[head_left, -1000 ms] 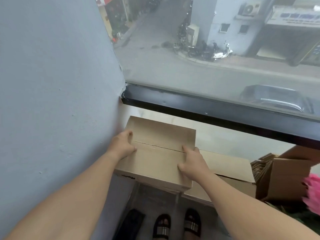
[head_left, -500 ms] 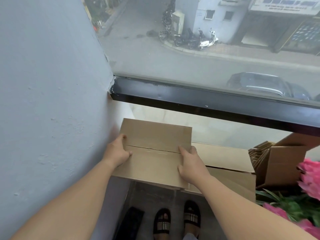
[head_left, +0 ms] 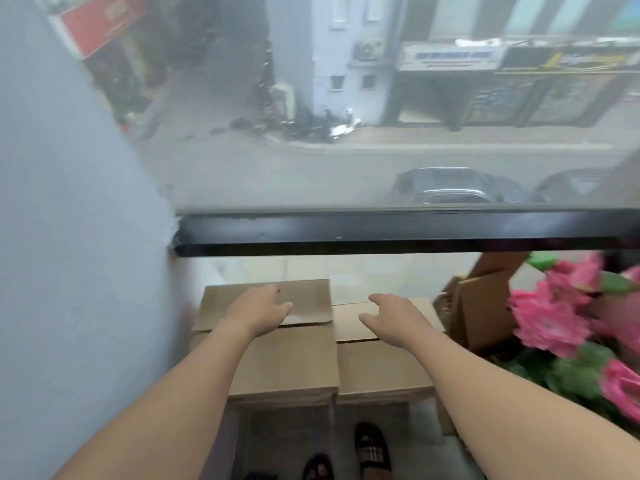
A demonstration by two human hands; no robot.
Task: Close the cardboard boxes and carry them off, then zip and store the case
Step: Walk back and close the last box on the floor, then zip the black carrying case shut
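Note:
Two shut cardboard boxes stand side by side on the floor under the window. The left box [head_left: 291, 362] sits against the grey wall, and the right box [head_left: 377, 368] touches its side. My left hand [head_left: 258, 311] hovers over the far flap of the left box with loose fingers and holds nothing. My right hand [head_left: 391, 315] hovers over the far flap of the right box, fingers relaxed and spread, also holding nothing. No case is in view.
A grey wall [head_left: 76, 271] stands close on the left. A black window frame [head_left: 381, 233] runs above the boxes. An open cardboard box [head_left: 481, 317] and pink flowers [head_left: 561, 317] crowd the right. My sandalled feet [head_left: 372, 450] stand just before the boxes.
Both hands have let go of the box they held by its sides. It now stands on the floor beside the other box, and the hands have lifted off it.

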